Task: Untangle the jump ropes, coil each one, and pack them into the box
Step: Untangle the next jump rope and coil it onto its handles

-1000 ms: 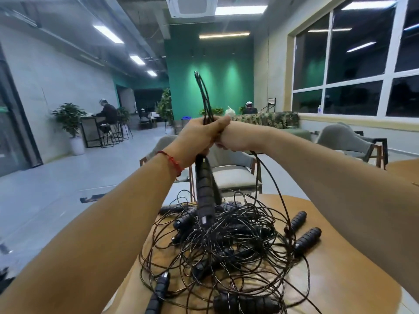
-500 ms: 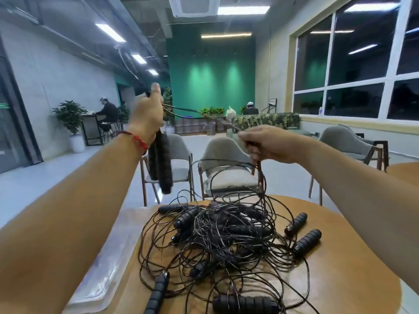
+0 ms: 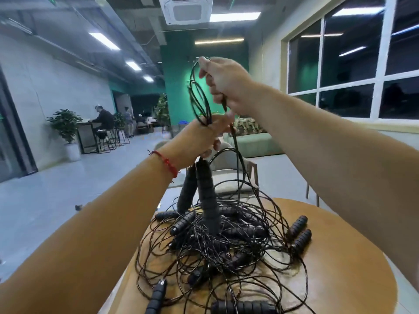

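Note:
A tangled heap of black jump ropes (image 3: 226, 250) with ribbed black handles lies on a round wooden table (image 3: 340, 279). Above it my left hand (image 3: 199, 138) grips the top of a rope coil; two handles (image 3: 205, 191) of that rope hang down from this hand. My right hand (image 3: 224, 83) is higher and grips the cord, holding a loop (image 3: 197, 91) that runs down into my left hand. From my right hand a cord strand (image 3: 237, 159) drops into the heap. No box is in view.
Loose handles lie at the table's right (image 3: 299, 232) and front edges (image 3: 242, 308). Grey chairs (image 3: 229, 175) stand behind the table. A person sits at a desk (image 3: 102, 123) far left, beside a potted plant (image 3: 64, 126). Large windows fill the right wall.
My left hand came back from the far left to the middle with the two handles. My right hand rose above it, laying a new loop of cord onto the coil.

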A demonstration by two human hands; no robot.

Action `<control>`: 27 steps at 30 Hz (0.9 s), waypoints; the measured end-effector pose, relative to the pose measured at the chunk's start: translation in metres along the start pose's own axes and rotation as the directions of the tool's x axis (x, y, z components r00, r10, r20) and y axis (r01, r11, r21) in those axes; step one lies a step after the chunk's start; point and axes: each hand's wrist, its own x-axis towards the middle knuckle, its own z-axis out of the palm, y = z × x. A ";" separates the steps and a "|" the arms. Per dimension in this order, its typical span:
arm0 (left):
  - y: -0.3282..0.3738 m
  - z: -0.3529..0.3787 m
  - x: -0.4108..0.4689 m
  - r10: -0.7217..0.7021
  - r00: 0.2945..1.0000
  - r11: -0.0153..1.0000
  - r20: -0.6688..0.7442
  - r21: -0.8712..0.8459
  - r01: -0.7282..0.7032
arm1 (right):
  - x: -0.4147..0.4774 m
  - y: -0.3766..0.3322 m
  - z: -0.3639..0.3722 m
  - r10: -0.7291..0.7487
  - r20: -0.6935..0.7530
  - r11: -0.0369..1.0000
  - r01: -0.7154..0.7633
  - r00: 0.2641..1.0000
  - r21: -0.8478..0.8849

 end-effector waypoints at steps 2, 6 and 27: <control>0.000 0.007 0.005 0.006 1.000 0.982 -0.030 0.188 0.000 | 0.003 -0.004 0.004 -0.019 0.006 1.000 0.019 1.000 -0.018; -0.005 -0.001 0.009 -0.015 0.997 0.948 -0.081 0.316 0.040 | -0.007 0.004 0.005 -0.005 0.057 0.994 0.011 0.998 -0.111; -0.032 -0.083 0.018 -0.080 0.855 0.997 -0.512 -0.039 0.071 | -0.111 0.217 -0.030 0.277 0.281 0.662 0.029 0.919 -0.749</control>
